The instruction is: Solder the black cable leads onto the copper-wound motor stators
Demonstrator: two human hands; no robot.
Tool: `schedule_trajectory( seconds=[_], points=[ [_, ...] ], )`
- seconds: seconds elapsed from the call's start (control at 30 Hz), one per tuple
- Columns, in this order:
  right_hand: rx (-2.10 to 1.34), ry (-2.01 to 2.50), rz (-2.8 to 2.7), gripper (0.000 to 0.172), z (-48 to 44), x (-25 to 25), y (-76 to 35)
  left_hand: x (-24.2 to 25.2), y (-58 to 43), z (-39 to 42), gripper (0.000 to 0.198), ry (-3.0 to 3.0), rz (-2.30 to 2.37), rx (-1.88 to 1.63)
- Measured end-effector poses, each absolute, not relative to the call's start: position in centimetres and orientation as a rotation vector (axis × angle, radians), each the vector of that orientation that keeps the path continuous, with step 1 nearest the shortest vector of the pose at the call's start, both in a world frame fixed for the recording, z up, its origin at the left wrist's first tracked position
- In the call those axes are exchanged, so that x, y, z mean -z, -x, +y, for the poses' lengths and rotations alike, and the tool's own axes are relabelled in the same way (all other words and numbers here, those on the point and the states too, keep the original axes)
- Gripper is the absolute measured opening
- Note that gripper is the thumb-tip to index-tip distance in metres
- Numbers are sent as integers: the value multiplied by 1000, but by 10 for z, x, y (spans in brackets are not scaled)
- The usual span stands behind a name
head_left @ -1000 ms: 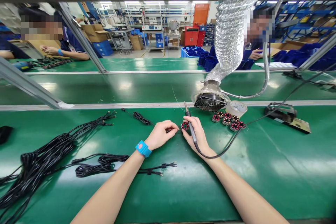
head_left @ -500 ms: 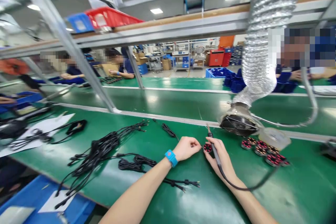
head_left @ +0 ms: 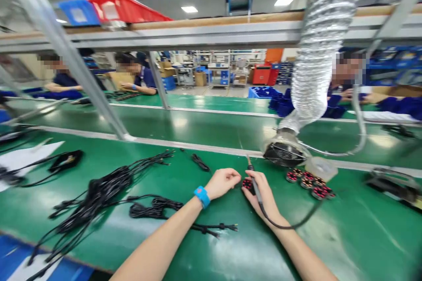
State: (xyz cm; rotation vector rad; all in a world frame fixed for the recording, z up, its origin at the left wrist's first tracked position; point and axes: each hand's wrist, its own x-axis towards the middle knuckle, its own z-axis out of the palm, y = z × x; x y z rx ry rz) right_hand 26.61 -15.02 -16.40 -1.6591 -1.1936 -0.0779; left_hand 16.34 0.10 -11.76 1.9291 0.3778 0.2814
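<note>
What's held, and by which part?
Right hand: soldering iron by its handle, plus apparently a round part by its rim. Left hand: cannot be told.

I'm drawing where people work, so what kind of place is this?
Probably a factory that puts electrical things together: the right hand holds what looks like a soldering iron, black cables lie on the long green bench, and other people work across from it.

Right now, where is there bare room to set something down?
Widest: right of the right forearm, this side of the motor stators and soldering-iron cord. Smaller: between that and the left forearm, nearer than the cable ends. Crowded: the left side, under black cables, and around the exhaust fan, motor stators and translucent container.
</note>
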Motion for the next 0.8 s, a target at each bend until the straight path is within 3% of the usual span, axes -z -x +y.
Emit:
schedule_trajectory(
  seconds=[0.3, 0.47, 0.8],
  points=[
    [1, 1644, -1142, 53, -152, 156, -261, 104, -161, 15, 35, -1998, 448, 37],
    [46, 1731, -1172, 63, -152, 146, -259, 101, -163, 17, 51, -2104, 406, 96],
    [16, 1999, -1146, 69, -150, 143, -265, 107, -171, 28, 70, -2109, 381, 301]
  ],
)
